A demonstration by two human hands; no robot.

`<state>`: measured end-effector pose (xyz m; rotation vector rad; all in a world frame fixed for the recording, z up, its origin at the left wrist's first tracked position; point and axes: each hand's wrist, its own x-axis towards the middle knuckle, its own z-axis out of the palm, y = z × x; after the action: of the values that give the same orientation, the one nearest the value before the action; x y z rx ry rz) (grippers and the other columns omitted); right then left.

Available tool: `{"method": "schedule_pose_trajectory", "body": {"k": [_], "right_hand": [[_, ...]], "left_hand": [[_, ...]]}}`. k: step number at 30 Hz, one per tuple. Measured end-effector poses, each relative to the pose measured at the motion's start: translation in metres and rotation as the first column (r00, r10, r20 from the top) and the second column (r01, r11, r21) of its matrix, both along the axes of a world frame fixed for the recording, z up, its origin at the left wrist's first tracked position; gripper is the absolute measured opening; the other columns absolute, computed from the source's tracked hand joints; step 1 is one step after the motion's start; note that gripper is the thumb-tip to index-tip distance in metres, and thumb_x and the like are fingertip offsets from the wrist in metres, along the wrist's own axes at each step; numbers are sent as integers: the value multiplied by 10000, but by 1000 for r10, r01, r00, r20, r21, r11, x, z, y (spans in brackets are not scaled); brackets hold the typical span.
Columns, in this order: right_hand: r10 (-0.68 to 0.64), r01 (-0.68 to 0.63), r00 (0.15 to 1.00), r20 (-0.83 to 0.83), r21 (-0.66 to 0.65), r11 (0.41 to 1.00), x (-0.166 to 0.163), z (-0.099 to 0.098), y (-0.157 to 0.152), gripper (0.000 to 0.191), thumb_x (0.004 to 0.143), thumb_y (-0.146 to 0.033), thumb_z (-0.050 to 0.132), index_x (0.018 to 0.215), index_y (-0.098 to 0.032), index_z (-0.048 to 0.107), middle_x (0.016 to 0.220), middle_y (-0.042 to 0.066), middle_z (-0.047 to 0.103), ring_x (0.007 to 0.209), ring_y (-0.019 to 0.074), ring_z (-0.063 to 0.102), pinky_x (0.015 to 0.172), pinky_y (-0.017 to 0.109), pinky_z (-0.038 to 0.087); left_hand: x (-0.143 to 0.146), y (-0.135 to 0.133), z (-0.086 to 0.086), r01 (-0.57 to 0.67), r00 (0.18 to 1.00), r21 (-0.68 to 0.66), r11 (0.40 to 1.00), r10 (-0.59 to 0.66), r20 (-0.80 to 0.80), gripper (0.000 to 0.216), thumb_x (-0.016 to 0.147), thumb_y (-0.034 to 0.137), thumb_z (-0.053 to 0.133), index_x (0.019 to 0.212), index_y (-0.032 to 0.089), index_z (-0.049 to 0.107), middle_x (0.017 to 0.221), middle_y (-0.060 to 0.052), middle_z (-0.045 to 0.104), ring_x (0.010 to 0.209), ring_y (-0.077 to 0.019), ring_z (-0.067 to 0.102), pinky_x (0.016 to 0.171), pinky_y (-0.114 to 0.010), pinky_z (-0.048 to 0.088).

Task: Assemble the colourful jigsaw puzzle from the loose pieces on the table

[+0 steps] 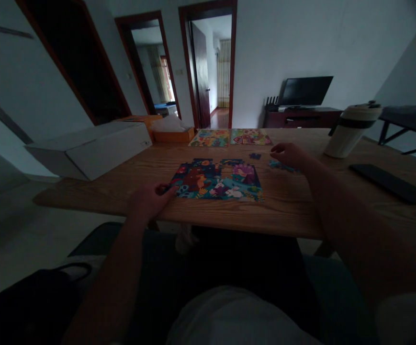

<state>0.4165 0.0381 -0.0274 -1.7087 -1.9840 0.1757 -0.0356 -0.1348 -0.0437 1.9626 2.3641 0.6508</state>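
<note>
A partly assembled jigsaw puzzle (211,184) lies near the table's front edge, showing colourful animals on a dark blue ground; gaps show along its far edge. At its lower left corner is my left hand (152,199), fingers curled and thumb by the puzzle's edge; whatever lies between the fingertips is too dark to make out. Beyond the puzzle's right side, my right hand (288,155) has its fingers drawn together in a pinch, just above several loose blue-green puzzle pieces (281,166). Whether it holds one is unclear. Another dark loose piece (255,156) lies to its left.
Two colourful picture sheets (251,137) lie at the table's far edge. On the left stand a long white box (93,148) and an orange box (174,136). A cream tumbler (349,132) and a flat black object (390,182) occupy the right side of the wooden table (211,215).
</note>
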Motion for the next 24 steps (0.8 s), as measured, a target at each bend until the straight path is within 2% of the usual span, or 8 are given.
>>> {"method": "schedule_pose_trajectory", "body": {"k": [2,5,8,12,19,24], "right_hand": [[-1,1,1000,14,-21,1000,2,0,2,262,862,-283,647,1052,-140,756,997,136,752,838,242,700,768,333,537],[22,-22,999,29,-28,999,3,0,3,257,864,-289,654,1056,-151,754,1002,132,751,828,237,698,760,339,541],[57,-55,998,27,-49,997,0,2,2,252,868,-282,655,1058,-146,751,1017,139,749,829,231,698,754,334,545],[73,-71,997,14,-93,993,-3,2,0,234,879,-291,649,1031,-149,755,995,135,752,793,219,695,708,316,545],[31,-33,999,-16,-160,987,-5,1,-8,284,903,-313,624,1106,-149,735,868,115,748,609,173,644,562,283,507],[24,-33,998,-64,-144,989,-6,1,-11,272,904,-306,638,1112,-157,729,873,109,745,619,162,641,581,271,496]], "left_hand": [[-3,-1,0,55,998,45,997,-54,-9,532,853,662,525,1068,226,743,1023,-81,729,920,-260,668,787,-334,499],[-7,-3,-1,196,979,111,974,-188,-80,468,894,558,517,1155,228,722,1142,-84,699,1048,-267,637,928,-367,481],[-11,-5,-4,300,949,93,949,-287,-132,411,909,489,511,1158,248,730,1228,-74,673,1138,-281,600,1034,-429,429],[-16,-5,-7,319,942,76,945,-307,-133,367,899,450,514,1064,243,767,1226,-66,682,1136,-295,599,1038,-471,429],[-18,-3,-8,350,929,81,933,-335,-157,408,915,468,464,1050,249,780,1203,-63,700,1137,-283,608,1051,-470,423],[-16,2,-8,332,932,73,940,-315,-180,397,903,419,448,1056,257,776,1214,-44,707,1161,-272,601,1067,-460,415]]}}
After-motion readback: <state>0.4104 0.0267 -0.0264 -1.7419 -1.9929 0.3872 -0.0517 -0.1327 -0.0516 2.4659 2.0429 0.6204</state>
